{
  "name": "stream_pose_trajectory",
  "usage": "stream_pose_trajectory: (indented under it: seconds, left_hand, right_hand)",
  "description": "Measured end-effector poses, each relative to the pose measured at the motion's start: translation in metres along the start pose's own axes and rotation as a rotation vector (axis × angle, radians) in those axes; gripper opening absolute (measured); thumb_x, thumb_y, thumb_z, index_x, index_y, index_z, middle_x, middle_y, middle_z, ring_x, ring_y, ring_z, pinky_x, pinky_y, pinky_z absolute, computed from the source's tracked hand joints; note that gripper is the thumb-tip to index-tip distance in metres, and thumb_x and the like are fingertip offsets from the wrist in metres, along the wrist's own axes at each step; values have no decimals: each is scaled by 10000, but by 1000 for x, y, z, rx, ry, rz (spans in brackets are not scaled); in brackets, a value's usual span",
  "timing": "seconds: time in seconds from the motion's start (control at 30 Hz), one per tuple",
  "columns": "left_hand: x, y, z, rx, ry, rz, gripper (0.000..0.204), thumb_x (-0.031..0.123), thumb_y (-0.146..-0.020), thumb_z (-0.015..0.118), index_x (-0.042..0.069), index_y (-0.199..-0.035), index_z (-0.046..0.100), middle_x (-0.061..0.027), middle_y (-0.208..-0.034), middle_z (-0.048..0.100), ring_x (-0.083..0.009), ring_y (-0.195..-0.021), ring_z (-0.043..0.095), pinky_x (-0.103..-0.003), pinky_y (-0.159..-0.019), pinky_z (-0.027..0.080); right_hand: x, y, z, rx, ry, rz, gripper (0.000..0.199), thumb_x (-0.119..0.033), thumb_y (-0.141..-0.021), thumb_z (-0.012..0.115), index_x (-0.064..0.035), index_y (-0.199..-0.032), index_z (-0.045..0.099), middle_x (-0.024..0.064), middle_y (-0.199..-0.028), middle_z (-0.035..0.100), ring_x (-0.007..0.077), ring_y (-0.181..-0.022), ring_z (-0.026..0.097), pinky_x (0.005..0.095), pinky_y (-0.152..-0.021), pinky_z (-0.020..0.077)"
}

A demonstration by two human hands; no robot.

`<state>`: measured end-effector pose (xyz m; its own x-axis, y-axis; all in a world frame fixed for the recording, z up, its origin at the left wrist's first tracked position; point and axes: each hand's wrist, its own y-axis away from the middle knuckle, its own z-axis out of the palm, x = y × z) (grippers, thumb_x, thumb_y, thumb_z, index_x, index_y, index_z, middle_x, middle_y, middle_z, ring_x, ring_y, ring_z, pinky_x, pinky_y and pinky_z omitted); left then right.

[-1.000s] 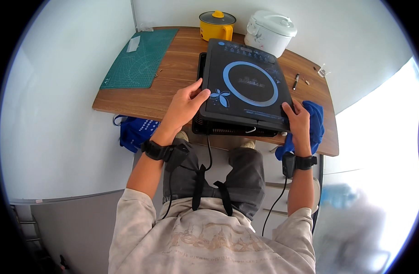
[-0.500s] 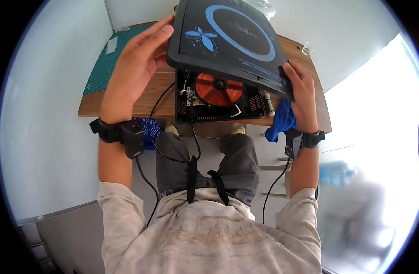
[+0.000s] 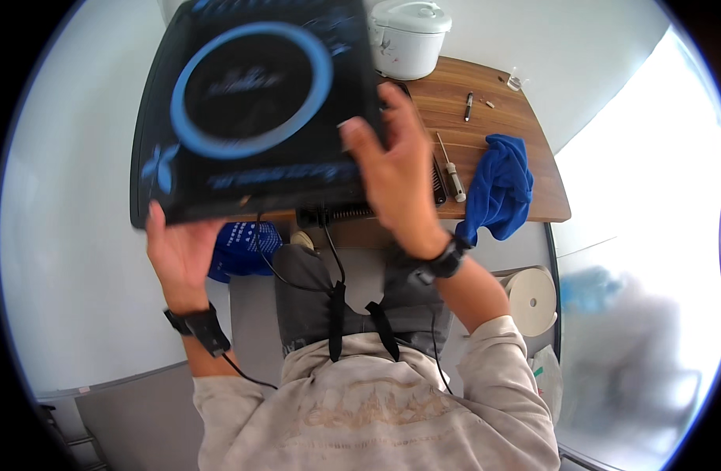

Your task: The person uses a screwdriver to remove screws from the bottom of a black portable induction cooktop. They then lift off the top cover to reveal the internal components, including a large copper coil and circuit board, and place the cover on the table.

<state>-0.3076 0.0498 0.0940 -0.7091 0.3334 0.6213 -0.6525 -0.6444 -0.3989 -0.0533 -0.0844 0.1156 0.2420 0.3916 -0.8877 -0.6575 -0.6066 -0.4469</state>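
A white domed rice cooker stands at the far edge of the brown wooden table; right of it lie a dark pen, a slim screwdriver and a crumpled blue cloth

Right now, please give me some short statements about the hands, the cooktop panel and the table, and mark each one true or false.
1. Both hands hold the black panel up. True: left hand, right hand.
2. The blue cloth lies on the table. True.
3. The rice cooker is red. False: it is white.
4. A screwdriver lies left of the cloth. True.
5. The panel lies flat on the table. False: it is lifted.
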Motion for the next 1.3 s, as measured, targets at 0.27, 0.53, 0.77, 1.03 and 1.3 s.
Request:
stream_pose_trajectory:
  seconds: [0.27, 0.53, 0.77, 1.03, 1.3]
  left_hand:
    - [8, 96, -69, 664, -90, 189, 417, 96, -946, 574, -56, -1331, 524, -169, -1326, 612, -294, -1220, 592, -436, -1036, 503]
    - [18, 121, -108, 702, 48, 233, 382, 73, -925, 574, -44, -1288, 552, -157, -1286, 639, -283, -1175, 620, -419, -991, 533]
    - [17, 116, -154, 729, 101, 170, 334, 94, -932, 582, -23, -1245, 579, -142, -1264, 653, -282, -1151, 633, -418, -983, 537]
    - [22, 93, -154, 828, -143, 35, 242, 231, -972, 636, 51, -1131, 604, -48, -1086, 692, -126, -987, 675, -253, -834, 584]
    - [31, 93, -180, 829, -19, -60, 342, 340, -1005, 571, 50, -1187, 586, -90, -1132, 671, -159, -1005, 674, -223, -721, 582]
  right_hand:
    - [52, 58, 79, -198, -181, 73, 665, -84, -876, 683, 103, -1430, 366, 279, -1317, 561, 345, -1161, 607, 380, -996, 469]
    - [49, 71, 94, -597, -370, 553, 678, -121, -899, 665, 17, -1455, 302, 147, -1102, 625, 193, -905, 670, 316, -751, 561]
    - [62, 68, 116, -704, -566, 760, 553, -153, -932, 669, -13, -1363, 353, 132, -1129, 606, 208, -851, 699, 290, -593, 613]
    - [70, 47, 138, -666, -484, 748, 474, -174, -927, 668, -17, -1303, 426, 121, -1093, 658, 186, -789, 712, 242, -578, 557]
    - [96, 36, 169, -620, -486, 733, 412, -165, -912, 666, -48, -1264, 484, 69, -1105, 644, 129, -851, 653, 225, -600, 524]
